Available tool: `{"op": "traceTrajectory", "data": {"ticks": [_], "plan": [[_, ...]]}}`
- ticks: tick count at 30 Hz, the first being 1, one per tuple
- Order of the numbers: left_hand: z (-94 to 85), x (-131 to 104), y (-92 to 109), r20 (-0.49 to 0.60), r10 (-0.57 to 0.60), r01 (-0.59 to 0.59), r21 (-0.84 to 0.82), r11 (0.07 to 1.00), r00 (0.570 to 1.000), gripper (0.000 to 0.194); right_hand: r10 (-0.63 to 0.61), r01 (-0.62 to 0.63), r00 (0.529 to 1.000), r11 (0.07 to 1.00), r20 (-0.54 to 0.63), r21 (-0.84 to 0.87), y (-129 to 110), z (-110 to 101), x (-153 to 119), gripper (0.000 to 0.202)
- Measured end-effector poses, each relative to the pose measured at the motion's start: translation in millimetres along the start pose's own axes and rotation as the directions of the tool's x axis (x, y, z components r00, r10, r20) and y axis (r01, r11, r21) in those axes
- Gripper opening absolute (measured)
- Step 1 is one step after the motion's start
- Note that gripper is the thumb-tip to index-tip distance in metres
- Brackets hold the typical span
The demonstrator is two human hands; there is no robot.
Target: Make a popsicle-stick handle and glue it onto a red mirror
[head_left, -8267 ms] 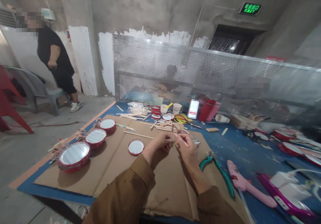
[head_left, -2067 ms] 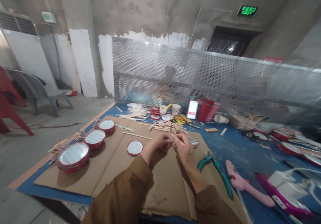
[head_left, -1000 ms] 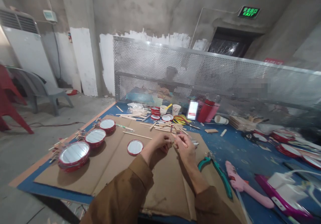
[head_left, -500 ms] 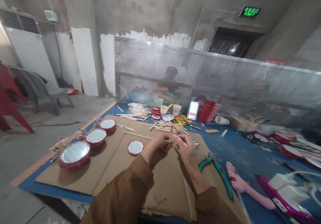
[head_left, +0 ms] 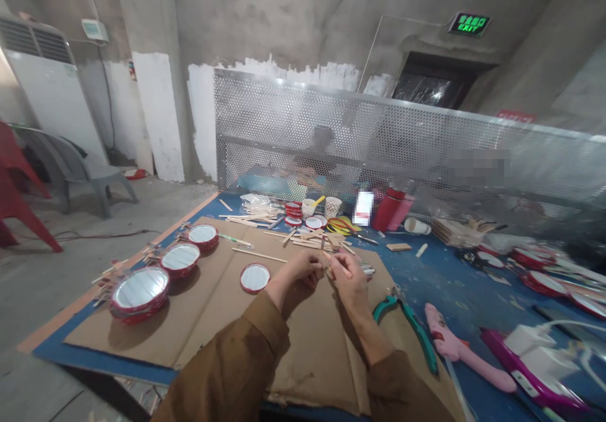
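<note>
**Two hands meet fingertip to fingertip over the cardboard**

The left hand (head_left: 304,267) is curled and the right hand (head_left: 349,277) has its fingers bent inward, the fingertips of the two nearly meeting. Both grips look narrow, but whatever may be pinched between them is too small and too hidden to tell.

Just beyond the fingertips lies a loose pile of flat, pale wooden sticks (head_left: 310,240), crossing one another at odd angles. Near the left wrist, a lone round disc with a white face and red rim (head_left: 255,277) lies flat, apart from the hand.

A creased tan cardboard sheet (head_left: 218,311) stretches under both forearms; its bare surface runs from between them to the near edge, and also leftward from the lone disc. Along its left side stand three round red-sided stacks with pale, shiny tops (head_left: 141,287), and thin sticks jut out over the table edge behind them. Room beside the right forearm is tighter: pliers with teal curved handles (head_left: 419,330) rest partly on the cardboard, and past them a smooth pink glue gun (head_left: 455,344) lies on the scuffed blue tabletop (head_left: 409,274). A grey perforated metal screen (head_left: 265,106) bounds the far side.
</note>
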State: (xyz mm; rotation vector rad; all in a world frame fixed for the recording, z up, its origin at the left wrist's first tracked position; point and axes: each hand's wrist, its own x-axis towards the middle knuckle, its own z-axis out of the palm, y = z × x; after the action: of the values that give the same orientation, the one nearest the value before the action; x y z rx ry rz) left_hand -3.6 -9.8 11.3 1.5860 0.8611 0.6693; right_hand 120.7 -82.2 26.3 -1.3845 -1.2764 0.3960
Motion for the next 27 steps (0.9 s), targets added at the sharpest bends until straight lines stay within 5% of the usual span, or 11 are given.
{"op": "traceTrajectory", "data": {"ticks": [27], "plan": [[-1.2,-2.7,6.9,0.002,-0.088,0.088,0.029,0.996,0.996,0.013,0.009,-0.010,0.999,0.999,0.041,0.044,-5.3,2.1,-3.2,0.049]]}}
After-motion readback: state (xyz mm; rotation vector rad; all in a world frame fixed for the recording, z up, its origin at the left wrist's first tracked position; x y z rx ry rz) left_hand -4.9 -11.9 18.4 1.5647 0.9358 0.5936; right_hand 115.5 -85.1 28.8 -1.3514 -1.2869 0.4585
